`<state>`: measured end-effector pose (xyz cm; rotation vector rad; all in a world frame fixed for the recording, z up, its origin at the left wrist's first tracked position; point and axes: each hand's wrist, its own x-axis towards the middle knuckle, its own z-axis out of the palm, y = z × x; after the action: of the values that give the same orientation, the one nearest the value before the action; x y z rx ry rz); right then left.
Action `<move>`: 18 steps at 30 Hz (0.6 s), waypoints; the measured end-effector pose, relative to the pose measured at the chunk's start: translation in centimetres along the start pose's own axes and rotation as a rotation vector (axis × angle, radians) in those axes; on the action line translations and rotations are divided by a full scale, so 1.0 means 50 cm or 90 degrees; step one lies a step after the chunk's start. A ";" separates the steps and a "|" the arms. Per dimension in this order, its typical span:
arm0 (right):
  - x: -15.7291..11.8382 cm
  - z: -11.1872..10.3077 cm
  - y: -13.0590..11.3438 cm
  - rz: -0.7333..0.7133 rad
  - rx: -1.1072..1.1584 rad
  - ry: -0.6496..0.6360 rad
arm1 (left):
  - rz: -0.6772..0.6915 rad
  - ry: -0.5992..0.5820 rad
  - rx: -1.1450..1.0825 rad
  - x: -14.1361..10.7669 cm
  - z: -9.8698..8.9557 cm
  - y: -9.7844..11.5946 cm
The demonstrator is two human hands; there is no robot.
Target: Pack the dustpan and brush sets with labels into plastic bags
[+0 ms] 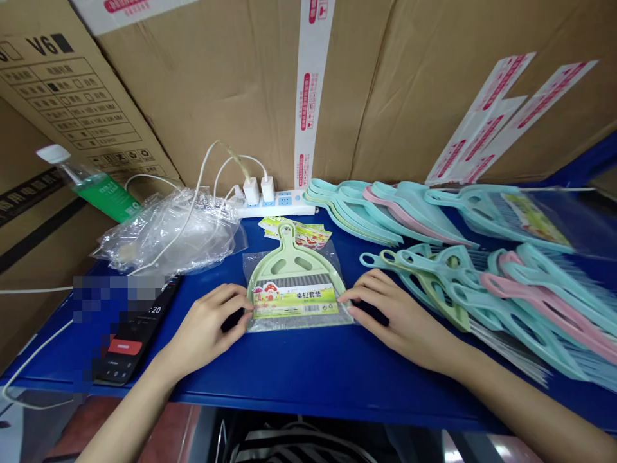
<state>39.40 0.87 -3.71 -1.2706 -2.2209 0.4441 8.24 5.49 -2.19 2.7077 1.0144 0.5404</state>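
A bagged dustpan (295, 283) lies between a phone (126, 334) and stacked dustpans (520, 321).

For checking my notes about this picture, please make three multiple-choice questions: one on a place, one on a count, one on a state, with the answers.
1. Where does the bagged green dustpan lie?
A. Between the left hand and right hand
B. Far right, on the pink dustpans
C. Under the phone

2. How many white plugs are in the white power strip?
A. One
B. Two
C. Four

3. How is the right hand?
A. Open, fingertips at the bag's edge
B. Closed in a fist
C. Lifting a pink dustpan

1: A, the hands flank it.
2: B, two stand side by side.
3: A, its fingers lie spread.
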 end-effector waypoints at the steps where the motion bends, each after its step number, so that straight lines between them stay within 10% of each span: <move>1: 0.000 0.000 -0.001 0.002 0.009 0.001 | 0.004 0.003 0.004 0.000 0.000 0.000; 18: 0.002 -0.004 -0.010 0.060 0.038 0.059 | 0.017 0.017 -0.002 -0.006 -0.004 0.005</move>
<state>39.15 0.72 -3.26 -1.3414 -2.0626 0.4753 8.11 5.12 -2.03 2.7224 0.9855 0.5841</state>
